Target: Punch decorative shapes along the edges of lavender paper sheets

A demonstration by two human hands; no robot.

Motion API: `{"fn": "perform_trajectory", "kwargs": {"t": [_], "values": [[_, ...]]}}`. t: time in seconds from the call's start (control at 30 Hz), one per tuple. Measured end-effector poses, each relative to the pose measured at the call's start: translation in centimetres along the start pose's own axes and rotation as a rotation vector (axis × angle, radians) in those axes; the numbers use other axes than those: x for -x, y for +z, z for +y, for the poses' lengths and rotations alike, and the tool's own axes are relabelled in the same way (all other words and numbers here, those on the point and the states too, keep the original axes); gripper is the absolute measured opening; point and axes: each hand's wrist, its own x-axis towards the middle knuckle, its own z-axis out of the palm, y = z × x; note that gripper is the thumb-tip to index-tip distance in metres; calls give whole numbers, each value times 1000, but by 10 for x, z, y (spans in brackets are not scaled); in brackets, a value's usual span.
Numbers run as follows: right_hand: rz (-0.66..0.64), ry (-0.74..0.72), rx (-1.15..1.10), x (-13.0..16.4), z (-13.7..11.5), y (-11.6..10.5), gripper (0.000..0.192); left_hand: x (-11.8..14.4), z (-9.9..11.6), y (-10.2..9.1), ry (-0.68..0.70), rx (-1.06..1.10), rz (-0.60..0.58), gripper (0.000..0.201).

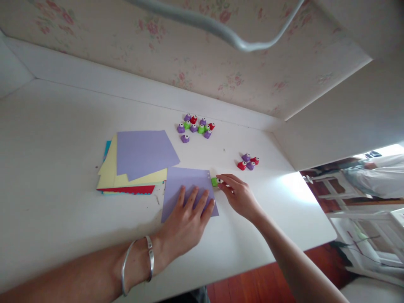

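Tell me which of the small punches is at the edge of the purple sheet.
The green punch under the right hand: it alone touches the purple sheet. The other punches sit in two groups farther back.

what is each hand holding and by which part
Right hand pinches the green punch by its sides; left hand presses flat on the purple sheet.

You have one loose purple sheet (186, 185) at lower centre; one stack of coloured paper (135, 166) at centre left; one green punch (215, 182) at the sheet's right edge; four punches in a small cluster (248, 161) right of centre; about eleven in the cluster (195, 126) above centre; two hands in view.
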Motion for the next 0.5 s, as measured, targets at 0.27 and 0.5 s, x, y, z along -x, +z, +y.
{"fn": "perform_trajectory", "kwargs": {"t": [0.27,0.5], "values": [[-1,-26,22,0,2,2,27,1,1,-1,-7,1,7,46],[-15,-16,4,-1,0,1,27,1,1,-2,-8,-6,16,46]]}}
